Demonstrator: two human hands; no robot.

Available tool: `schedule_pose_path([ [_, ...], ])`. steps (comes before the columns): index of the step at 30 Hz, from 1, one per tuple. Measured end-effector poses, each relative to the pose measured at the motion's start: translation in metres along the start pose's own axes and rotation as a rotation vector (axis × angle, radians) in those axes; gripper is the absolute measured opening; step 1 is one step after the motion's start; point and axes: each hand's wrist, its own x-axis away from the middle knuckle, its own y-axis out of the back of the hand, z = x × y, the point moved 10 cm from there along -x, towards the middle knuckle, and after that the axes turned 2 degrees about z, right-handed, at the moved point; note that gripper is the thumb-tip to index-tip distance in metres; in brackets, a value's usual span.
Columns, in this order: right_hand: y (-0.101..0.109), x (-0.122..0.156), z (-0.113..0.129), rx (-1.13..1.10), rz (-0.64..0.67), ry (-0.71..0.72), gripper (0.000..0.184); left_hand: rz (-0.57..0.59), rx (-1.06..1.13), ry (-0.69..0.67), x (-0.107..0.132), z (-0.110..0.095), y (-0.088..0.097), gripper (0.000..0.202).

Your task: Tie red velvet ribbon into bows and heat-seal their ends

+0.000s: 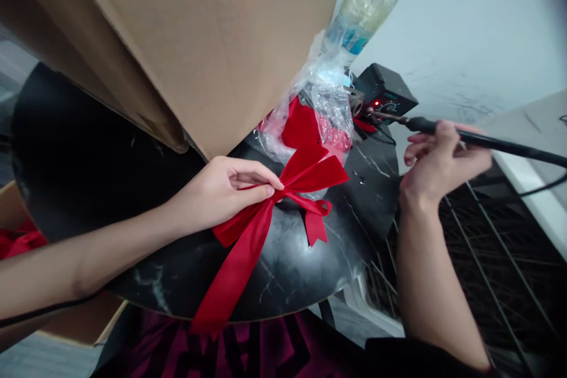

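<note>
The left hand pinches a red ribbon bow on the black marbled worktop, its long tail running toward the near edge. The right hand grips a soldering iron, its tip pointing left toward a soldering station beyond the bow; a cardboard sheet overhangs far left.

Above: cardboard box leaning just over the left hand
Beyond: bubble wrap, soldering station
Gap: between red ribbon bow and right hand
</note>
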Motion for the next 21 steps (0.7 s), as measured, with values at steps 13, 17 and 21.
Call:
schedule_pose_path([
  [13,-0.027,0.124,0.093,-0.144,0.125,0.217,0.014,-0.059,-0.113,0.021,0.000,0.018,0.003,0.020],
  [17,-0.038,0.144,0.113,-0.083,0.175,0.359,0.013,-0.057,-0.197,-0.002,0.002,0.021,0.004,0.023],
  [21,-0.050,0.159,0.120,-0.030,0.276,0.459,0.006,-0.063,-0.275,-0.038,0.001,0.019,0.003,0.025],
])
